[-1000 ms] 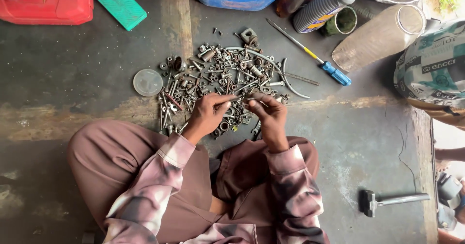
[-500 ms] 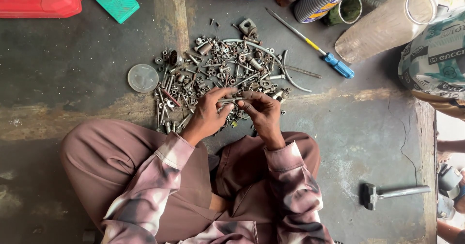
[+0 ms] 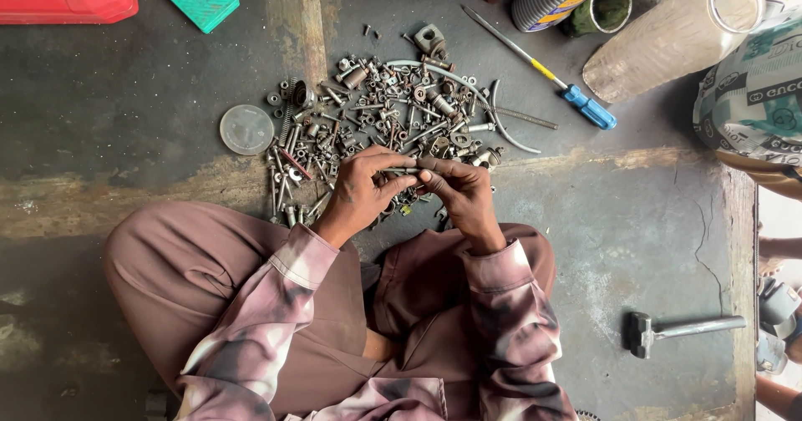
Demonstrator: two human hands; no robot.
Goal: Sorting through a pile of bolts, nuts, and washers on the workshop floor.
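Observation:
I sit cross-legged on a concrete floor before a pile of rusty bolts, nuts and washers (image 3: 393, 108). My left hand (image 3: 357, 194) and my right hand (image 3: 461, 195) meet over the pile's near edge. Together they pinch a small metal bolt (image 3: 404, 170) between their fingertips, one hand at each end. Whether a nut sits on it is too small to tell.
A round clear lid (image 3: 246, 129) lies left of the pile. A blue-handled screwdriver (image 3: 543, 70) and a curved metal strip lie right of it. A hammer (image 3: 681, 330) rests at lower right. A red box, green case, blue drum, cans and a patterned sack line the far edge.
Both hands have drawn slightly toward me and closer together, fingertips now joined on the small bolt. The view has shifted a little; the pile is unchanged.

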